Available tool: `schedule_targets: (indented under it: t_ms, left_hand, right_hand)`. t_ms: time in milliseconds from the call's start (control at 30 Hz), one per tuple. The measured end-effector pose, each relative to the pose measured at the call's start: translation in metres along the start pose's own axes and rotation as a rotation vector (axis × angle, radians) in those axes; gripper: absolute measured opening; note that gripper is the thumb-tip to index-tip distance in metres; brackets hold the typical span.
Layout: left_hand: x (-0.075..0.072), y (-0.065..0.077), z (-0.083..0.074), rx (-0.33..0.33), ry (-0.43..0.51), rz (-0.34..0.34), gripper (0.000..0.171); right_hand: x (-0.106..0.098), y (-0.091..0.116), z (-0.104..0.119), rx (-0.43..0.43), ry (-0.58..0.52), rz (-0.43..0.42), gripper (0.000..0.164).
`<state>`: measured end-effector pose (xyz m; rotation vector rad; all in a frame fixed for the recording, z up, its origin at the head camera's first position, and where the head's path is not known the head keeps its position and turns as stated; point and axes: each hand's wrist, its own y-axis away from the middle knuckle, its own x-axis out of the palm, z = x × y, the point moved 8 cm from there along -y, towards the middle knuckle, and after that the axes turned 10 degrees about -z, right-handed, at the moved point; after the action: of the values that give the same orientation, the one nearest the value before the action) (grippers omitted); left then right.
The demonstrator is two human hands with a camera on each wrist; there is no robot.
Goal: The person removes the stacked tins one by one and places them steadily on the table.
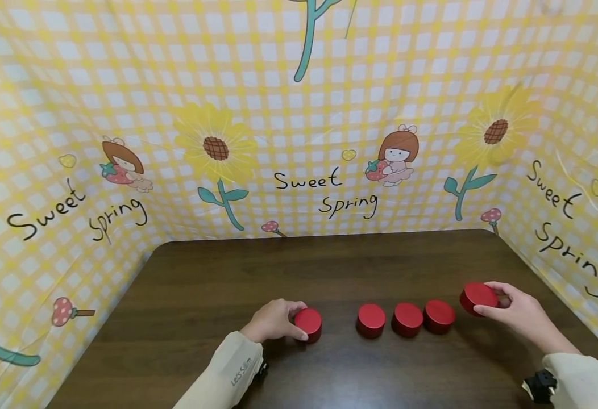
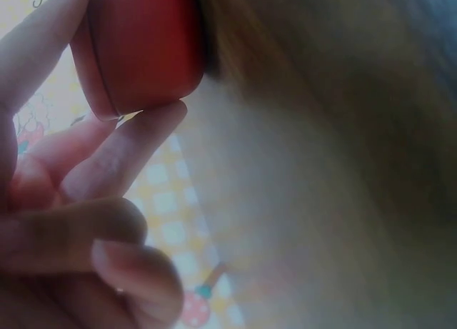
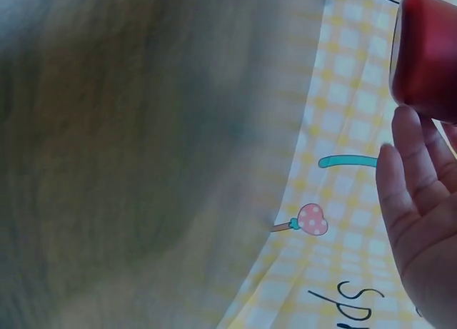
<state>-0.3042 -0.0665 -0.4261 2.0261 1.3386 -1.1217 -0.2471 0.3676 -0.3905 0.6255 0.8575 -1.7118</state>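
Note:
My left hand (image 1: 277, 321) pinches a round red tin (image 1: 308, 324) between thumb and fingers, at the table's middle. In the left wrist view a thin seam runs round this tin (image 2: 146, 51), whose base touches or nearly touches the table. My right hand (image 1: 524, 315) grips another red tin (image 1: 477, 297) from its right side, slightly tilted and apparently raised off the table. Part of that tin (image 3: 432, 61) shows in the right wrist view, above the fingers. Between the hands stand three more red tins: a left one (image 1: 370, 320), a middle one (image 1: 407, 318) and a right one (image 1: 439, 316).
The dark wooden table (image 1: 217, 272) has a checked yellow-and-white cloth (image 1: 289, 130) hanging behind it and along both sides, printed with flowers and lettering. A gap separates the left-hand tin from the row; the row's middle and right tins stand close together.

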Motion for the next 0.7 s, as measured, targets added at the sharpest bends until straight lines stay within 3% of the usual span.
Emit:
schedule_targets:
  t_ms: [700]
  left_hand:
    - [0.001, 0.001, 0.002, -0.026, 0.019, 0.009, 0.055]
  right_hand:
    - [0.009, 0.0, -0.018, 0.034, 0.043, 0.08, 0.069]
